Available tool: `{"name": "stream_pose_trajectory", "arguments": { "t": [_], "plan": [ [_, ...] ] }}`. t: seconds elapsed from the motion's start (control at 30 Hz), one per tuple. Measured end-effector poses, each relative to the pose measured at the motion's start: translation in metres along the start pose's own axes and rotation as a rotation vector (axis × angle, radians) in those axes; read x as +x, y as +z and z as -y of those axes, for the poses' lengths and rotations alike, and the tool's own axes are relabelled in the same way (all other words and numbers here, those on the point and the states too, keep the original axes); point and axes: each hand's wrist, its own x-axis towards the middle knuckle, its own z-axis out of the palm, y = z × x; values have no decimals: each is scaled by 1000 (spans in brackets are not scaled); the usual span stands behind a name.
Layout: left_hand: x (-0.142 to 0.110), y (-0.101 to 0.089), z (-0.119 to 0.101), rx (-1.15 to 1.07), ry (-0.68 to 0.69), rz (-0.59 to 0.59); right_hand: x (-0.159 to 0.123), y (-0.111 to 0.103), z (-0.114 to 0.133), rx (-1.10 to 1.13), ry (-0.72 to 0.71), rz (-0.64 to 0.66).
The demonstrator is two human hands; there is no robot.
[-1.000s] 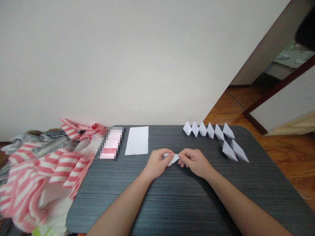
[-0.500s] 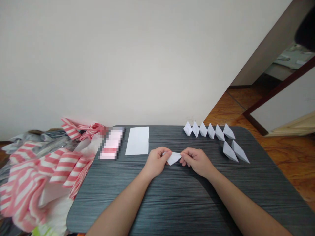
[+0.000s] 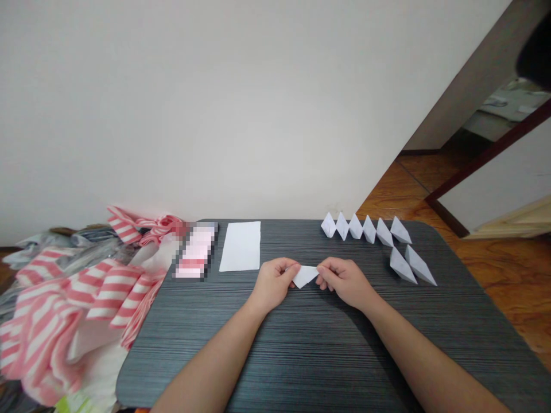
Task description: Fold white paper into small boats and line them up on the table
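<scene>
Between my hands is a small folded piece of white paper [image 3: 305,276], its point facing down toward me. My left hand [image 3: 275,284] pinches its left end between thumb and fingers. At the right corner, my right hand [image 3: 343,281] grips it the same way, fingers curled. Part of the paper is hidden behind the left fingers. Flat white paper sheets [image 3: 241,246] lie to the left of my hands. Several folded white paper shapes with pointed ends [image 3: 369,229] stand in a row at the back right, and two more [image 3: 403,266] sit in front of them.
The dark wood-grain table [image 3: 293,355] stands against a pale wall [image 3: 258,103]. A blurred-out phone-like object [image 3: 196,250] lies at its left edge. Red-and-white striped cloth [image 3: 51,338] is heaped beside the table. A wooden floor [image 3: 499,264] shows at the right.
My hands have drawn slightly apart, and more of the folded paper shows between them. The right hand has shifted a little to the right. The other paper shapes stay put.
</scene>
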Motion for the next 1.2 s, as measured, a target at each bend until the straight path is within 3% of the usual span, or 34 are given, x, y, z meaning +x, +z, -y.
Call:
{"name": "stream_pose_trajectory", "arguments": {
  "t": [0.53, 0.87, 1.2],
  "plan": [
    [-2, -2, -4, 65, 5, 50, 1, 1, -1, -1, 11, 100],
    [-1, -1, -5, 11, -4, 48, 1, 2, 2, 16, -1, 79],
    [-2, -1, -2, 141, 50, 101, -1, 4, 7, -29, -2, 117]
  ]
}}
